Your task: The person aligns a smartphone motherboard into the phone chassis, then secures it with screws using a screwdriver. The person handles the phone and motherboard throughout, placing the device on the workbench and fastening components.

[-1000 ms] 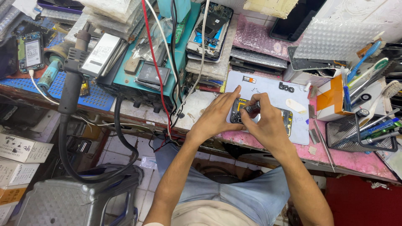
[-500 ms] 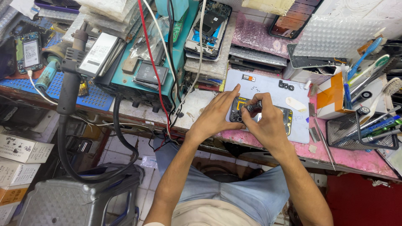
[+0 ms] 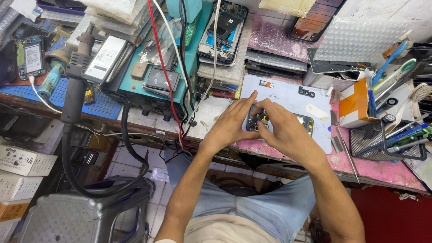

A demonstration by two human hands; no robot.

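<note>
Your hands meet over a small opened phone with a dark frame and exposed insides (image 3: 302, 121), which lies flat on the pale lilac-grey work mat (image 3: 288, 96) at the near edge of the pink-topped bench (image 3: 382, 168). Lying flat there, the phone is braced against the bench, so neither hand has to carry it.

Your left hand (image 3: 231, 123) rests on the phone's left end with the fingers curled loosely and the index finger stretched far, likely to pin the body still. Your right hand (image 3: 281, 128) crosses over the middle, its fingertips drawn together at the left end of the phone. Whether they pinch a small part or tool, you cannot tell, since the fingers hide it.

Tiny black parts (image 3: 306, 92) sit on the far part of the mat, apart from the phone, probably so they stay in sight and do not roll off. To your right, a black wire-mesh basket of pens and tools (image 3: 382, 141) stands within reach. To the left, a teal bench power unit with red and black leads (image 3: 157, 76) sits back from the mat.
</note>
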